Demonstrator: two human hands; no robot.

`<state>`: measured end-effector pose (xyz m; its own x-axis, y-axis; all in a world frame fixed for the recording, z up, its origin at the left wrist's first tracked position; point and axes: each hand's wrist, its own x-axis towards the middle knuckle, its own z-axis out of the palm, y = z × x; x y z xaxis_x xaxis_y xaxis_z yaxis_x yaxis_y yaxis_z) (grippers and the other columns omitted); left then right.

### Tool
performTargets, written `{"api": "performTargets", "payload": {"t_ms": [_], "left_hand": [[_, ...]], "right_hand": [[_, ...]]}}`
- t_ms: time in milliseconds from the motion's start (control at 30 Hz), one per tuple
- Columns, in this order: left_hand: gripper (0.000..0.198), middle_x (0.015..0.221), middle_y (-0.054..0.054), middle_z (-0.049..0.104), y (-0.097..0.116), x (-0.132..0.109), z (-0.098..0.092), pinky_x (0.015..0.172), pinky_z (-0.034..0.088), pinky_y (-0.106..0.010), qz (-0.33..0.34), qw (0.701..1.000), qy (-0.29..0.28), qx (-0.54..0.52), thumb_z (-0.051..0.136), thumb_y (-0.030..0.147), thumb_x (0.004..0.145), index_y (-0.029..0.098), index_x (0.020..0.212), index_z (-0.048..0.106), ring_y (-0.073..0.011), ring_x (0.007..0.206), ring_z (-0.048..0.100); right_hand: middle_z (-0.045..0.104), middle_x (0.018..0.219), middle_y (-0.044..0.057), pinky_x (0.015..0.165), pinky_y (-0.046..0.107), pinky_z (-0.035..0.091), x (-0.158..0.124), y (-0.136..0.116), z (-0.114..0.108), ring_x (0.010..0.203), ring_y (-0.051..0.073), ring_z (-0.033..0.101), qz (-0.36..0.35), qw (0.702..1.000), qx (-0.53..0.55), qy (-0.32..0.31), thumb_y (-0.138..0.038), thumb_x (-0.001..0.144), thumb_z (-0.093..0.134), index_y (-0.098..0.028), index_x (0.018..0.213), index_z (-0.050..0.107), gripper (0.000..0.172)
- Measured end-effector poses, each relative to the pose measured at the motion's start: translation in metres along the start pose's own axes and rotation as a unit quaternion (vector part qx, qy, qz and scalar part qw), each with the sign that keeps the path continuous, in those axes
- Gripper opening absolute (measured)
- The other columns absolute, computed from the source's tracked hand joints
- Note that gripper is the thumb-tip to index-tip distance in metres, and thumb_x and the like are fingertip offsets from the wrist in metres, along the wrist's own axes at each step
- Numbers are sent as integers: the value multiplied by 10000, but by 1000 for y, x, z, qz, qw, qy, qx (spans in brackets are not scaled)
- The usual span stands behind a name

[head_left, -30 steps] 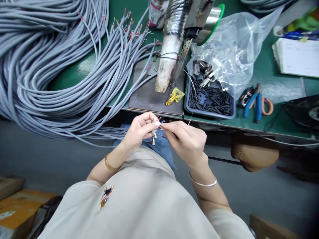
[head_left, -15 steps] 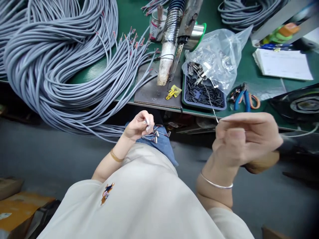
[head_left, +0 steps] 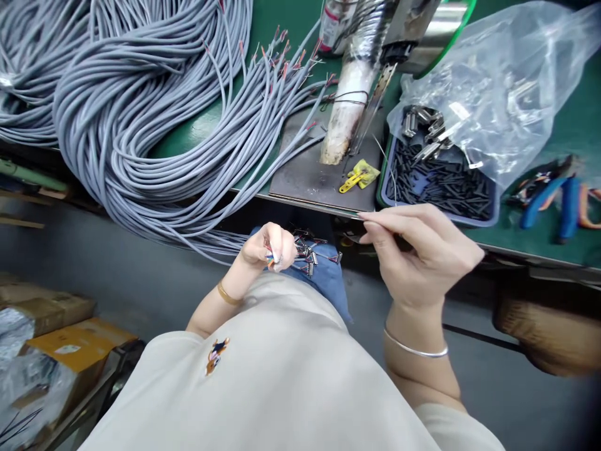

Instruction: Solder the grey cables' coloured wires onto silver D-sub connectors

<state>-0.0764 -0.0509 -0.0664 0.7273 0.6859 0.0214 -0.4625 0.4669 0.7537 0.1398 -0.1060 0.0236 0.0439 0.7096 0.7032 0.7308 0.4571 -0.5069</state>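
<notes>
Below the bench (head_left: 516,245) edge, over the lap, the left hand (head_left: 272,247) is clenched on the wire ends (head_left: 307,255). Their long axis runs sideways, with the terminals pointing right. The right hand (head_left: 422,250) sits well apart, up and right, fingertips pinched. A thin strand (head_left: 392,188) rises behind it. Whether it is gripped cannot be told.

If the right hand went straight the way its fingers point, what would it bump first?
Probably the grey cables drooping over the table edge; the right hand points left, just above the left hand. Depth is hard to judge.
</notes>
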Motion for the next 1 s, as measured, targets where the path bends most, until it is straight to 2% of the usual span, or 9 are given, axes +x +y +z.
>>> {"api": "performTargets", "payload": {"t_ms": [200,300,433,533,633,733,800,900,1000], "left_hand": [[410,481,34,477,23,12,25,354,242,-188,-9,999,37,-18,877,417,645,189,581,543,-44,348,348],[317,567,57,489,40,22,39,377,171,-145,-22,988,151,-6,871,283,643,174,680,576,-12,395,313],[259,571,71,455,61,37,46,402,179,-144,14,978,198,65,829,249,666,161,680,586,-4,418,269],[190,584,45,500,76,45,56,435,250,-161,90,967,176,160,787,187,688,158,655,602,-32,473,357],[122,613,25,540,85,49,73,472,302,-179,146,940,125,281,728,97,723,164,679,635,-61,536,443],[113,632,15,562,76,51,88,450,256,-195,159,916,72,361,697,52,744,161,730,673,-61,532,414],[86,659,-4,603,62,53,90,470,302,-194,148,922,89,346,699,80,774,159,743,684,-74,562,469],[104,664,9,586,37,59,81,495,330,-180,89,949,206,220,737,177,801,158,741,654,-58,552,466],[226,557,74,442,21,63,67,435,198,-167,27,954,285,85,786,250,738,166,699,581,-26,462,297]], "right_hand": [[652,611,-79,442,266,402,-9,4,-4,408,93,473,12,997,-5,71,-202,925,679,-334,1180,728,292],[730,742,-74,499,250,492,-4,10,-9,483,106,603,85,993,79,-16,-184,963,617,-314,1364,578,423],[790,858,-22,662,235,570,9,20,-25,729,141,766,89,974,50,-203,-210,987,622,-258,1061,645,90],[700,661,-52,555,222,481,17,32,-43,549,109,667,63,974,-26,-216,-262,954,675,-241,831,594,150],[567,546,-52,514,270,354,25,57,-57,467,113,534,71,961,-190,-186,-315,950,651,-233,809,588,175],[564,591,-10,567,314,293,34,97,-57,535,161,535,128,917,-334,-176,-322,945,601,-224,839,595,145],[565,613,5,612,323,322,41,125,-49,580,188,545,178,902,-355,-169,-317,930,584,-222,866,597,116],[620,701,43,683,347,382,54,152,-31,655,223,582,214,903,-340,-153,-322,945,532,-216,926,598,127],[663,816,92,729,372,402,67,159,-16,743,254,620,224,898,-339,-170,-313,971,481,-204,995,601,164]]}}
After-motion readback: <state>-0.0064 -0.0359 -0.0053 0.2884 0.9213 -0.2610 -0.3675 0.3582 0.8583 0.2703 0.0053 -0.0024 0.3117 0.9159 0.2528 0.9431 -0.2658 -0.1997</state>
